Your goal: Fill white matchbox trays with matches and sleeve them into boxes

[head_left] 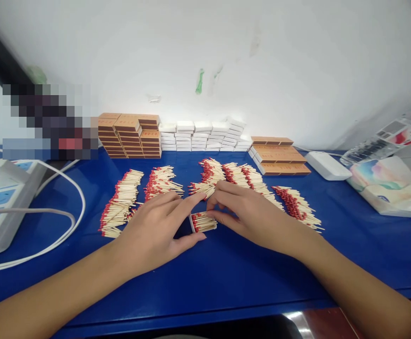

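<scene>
A small white matchbox tray (215, 228) with red-tipped matches (201, 220) in it lies on the blue table. My left hand (156, 226) is open around the tray's left side. Its index finger reaches over to the loose matches behind, and its thumb lies at the tray's near edge. At the tray's right end is my right hand (242, 207), fingers curled together with the thumb over the matches. Whatever its fingertips hold is hidden. Behind both hands lie several heaps of loose matches, including a left heap (122, 202) and a right heap (299, 209).
Brown matchboxes (129, 136) are stacked at the back left, beside stacked white trays (201, 136). More brown matchboxes (279, 157) stand at right. A power strip (0, 202) with cables occupies the left. A white adapter (328, 165), tissue pack (389, 186) and plastic bottle (385, 141) lie right.
</scene>
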The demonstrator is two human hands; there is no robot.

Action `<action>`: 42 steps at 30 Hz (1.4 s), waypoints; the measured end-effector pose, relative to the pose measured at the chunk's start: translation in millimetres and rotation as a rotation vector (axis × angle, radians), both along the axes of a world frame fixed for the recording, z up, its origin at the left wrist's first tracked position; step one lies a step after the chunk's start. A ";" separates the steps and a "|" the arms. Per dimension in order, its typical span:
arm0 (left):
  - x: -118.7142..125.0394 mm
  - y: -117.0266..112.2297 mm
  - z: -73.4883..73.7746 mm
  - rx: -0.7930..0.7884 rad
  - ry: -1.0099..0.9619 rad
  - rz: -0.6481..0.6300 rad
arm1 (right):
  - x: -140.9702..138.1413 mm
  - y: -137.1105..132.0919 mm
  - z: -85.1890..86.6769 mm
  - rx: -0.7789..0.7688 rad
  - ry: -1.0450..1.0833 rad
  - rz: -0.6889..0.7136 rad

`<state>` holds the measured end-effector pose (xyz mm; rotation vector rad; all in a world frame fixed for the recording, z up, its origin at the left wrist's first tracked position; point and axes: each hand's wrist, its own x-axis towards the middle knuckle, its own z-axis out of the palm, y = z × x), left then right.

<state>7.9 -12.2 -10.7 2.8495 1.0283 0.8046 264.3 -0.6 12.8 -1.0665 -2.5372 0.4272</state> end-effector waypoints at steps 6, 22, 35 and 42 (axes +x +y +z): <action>0.5 0.5 -0.2 -0.006 -0.002 0.003 | -1.0 0.2 -0.4 0.013 0.024 -0.010; -0.5 -0.5 -1.0 0.036 0.006 0.006 | 24.2 29.1 -11.0 0.025 -0.128 -0.120; 0.2 -0.4 -1.6 0.026 0.005 0.016 | 23.0 29.8 -10.4 0.006 -0.138 -0.121; -0.5 -0.8 -1.0 0.030 0.007 0.012 | 19.1 28.5 -9.6 -0.002 -0.185 -0.123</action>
